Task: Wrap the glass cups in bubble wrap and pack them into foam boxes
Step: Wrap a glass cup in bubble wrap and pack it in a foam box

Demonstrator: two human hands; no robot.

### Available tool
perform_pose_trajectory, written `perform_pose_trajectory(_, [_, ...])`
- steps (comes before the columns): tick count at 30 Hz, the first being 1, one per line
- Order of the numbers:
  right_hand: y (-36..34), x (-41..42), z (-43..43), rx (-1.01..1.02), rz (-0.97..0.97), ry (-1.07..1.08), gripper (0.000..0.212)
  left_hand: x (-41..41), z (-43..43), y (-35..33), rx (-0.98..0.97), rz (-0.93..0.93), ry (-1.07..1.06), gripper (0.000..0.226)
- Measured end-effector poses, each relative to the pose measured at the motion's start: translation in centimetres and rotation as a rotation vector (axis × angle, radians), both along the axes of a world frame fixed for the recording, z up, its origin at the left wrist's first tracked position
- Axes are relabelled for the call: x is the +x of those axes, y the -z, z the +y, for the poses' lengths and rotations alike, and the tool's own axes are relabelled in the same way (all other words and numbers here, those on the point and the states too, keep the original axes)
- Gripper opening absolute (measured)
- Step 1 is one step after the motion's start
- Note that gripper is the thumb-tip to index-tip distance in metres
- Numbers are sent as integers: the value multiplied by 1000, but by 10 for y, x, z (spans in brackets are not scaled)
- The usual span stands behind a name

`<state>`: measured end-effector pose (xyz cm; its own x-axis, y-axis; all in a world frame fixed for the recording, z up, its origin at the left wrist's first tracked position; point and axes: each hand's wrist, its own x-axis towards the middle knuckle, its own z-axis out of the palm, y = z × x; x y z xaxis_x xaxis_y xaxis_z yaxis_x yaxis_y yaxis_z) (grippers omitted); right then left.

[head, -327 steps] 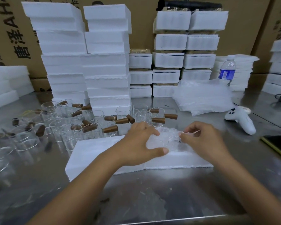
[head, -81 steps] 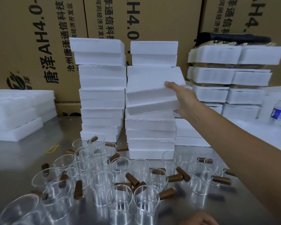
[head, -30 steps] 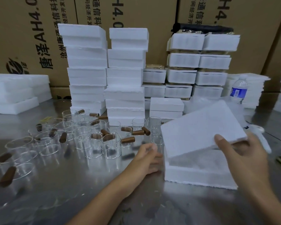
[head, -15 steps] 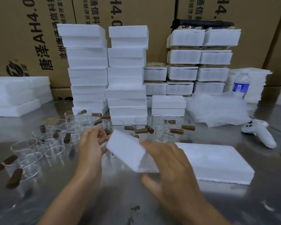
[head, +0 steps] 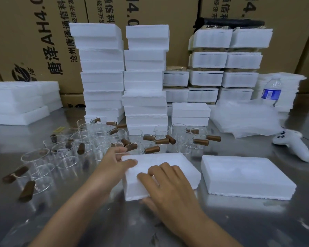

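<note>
A white foam box half (head: 169, 168) lies flat on the steel table in front of me. My left hand (head: 112, 166) grips its far left corner, thumb on top. My right hand (head: 168, 189) holds its near edge, fingers spread on the top face and thumb under the front. A second foam half (head: 246, 177) lies to the right, hollow side up. Several glass cups with brown wooden handles (head: 100, 145) stand behind and to the left. A pile of bubble wrap sheets (head: 246, 118) lies at the back right.
Tall stacks of foam boxes (head: 143, 77) rise behind the cups, with more foam (head: 20, 102) at the far left and cardboard cartons behind. A water bottle (head: 271, 91) and a white controller (head: 292, 145) sit at the right.
The foam half I held tilted in the air half a second ago now lies flat on the table left of the other half. Both hands have stayed on it.
</note>
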<state>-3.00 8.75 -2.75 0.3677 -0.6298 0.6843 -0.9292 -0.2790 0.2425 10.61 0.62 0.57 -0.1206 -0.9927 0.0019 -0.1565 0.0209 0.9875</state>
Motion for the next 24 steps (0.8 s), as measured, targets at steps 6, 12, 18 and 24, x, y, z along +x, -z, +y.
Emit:
perform_pose_trajectory(6, [3, 4, 1, 193, -15, -112, 57, 4, -7, 23, -100, -290, 10, 33])
perform_pose_trajectory(12, [-23, -21, -24, 331, -578, -155, 32, 16, -19, 28, -146, -361, -35, 18])
perform_pose_trajectory(18, [-47, -56, -100, 563, -700, 114, 22, 20, -24, 26, -165, -260, -97, 13])
perform_pose_trajectory(24, [-34, -57, -126, 760, -614, 86, 9, 28, -22, 29, -233, -254, -80, 17])
